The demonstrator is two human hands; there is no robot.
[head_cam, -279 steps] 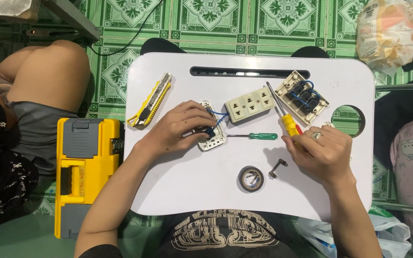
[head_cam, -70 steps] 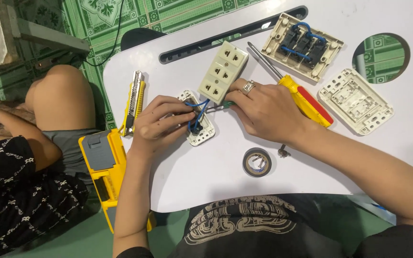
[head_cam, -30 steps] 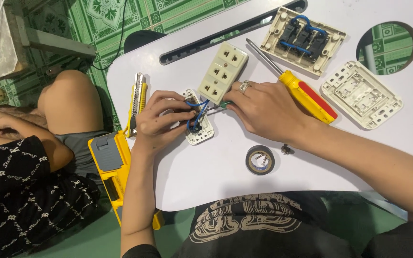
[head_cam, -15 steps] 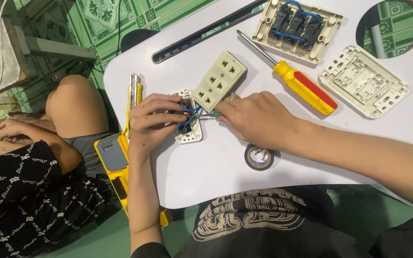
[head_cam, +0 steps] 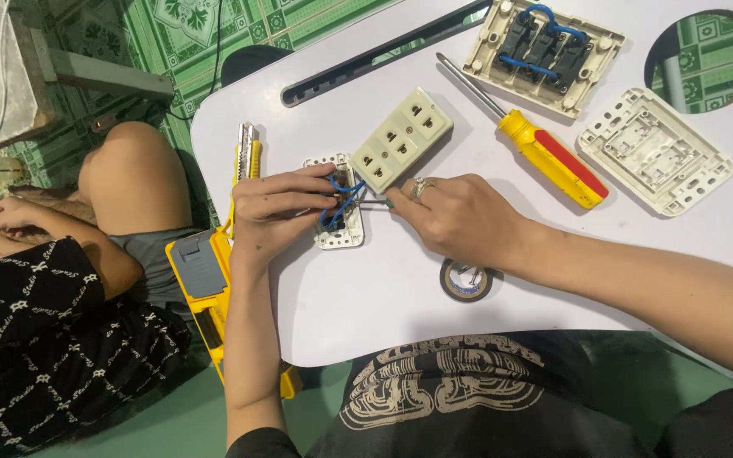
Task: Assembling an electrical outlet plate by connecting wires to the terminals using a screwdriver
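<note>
The left hand (head_cam: 277, 208) pinches a small white switch module (head_cam: 337, 203) between thumb and fingers, its grip closed on the module's left edge. The module lies face down on the white surface (head_cam: 366, 297), near the surface's left side. It is a squarish cream-white plate with screw holes at the corners, a dark body in the middle, and short blue wires (head_cam: 341, 193) looping across its back.

The right hand (head_cam: 460, 220), with a ring on one finger, has its grip closed around a thin tool whose green handle and slim shaft (head_cam: 371, 203) just show past the fingertips; the shaft's tip reaches the module's dark middle.

Just above the module, touching its upper right corner, lies a cream socket strip (head_cam: 400, 140) with three outlets. A yellow and red screwdriver (head_cam: 545, 157) lies beyond it. A roll of black tape (head_cam: 466, 280) sits below the right wrist. A yellow utility knife (head_cam: 245, 157) lies at the surface's left edge, and a yellow case (head_cam: 205, 297) sits beside it on the floor.
</note>
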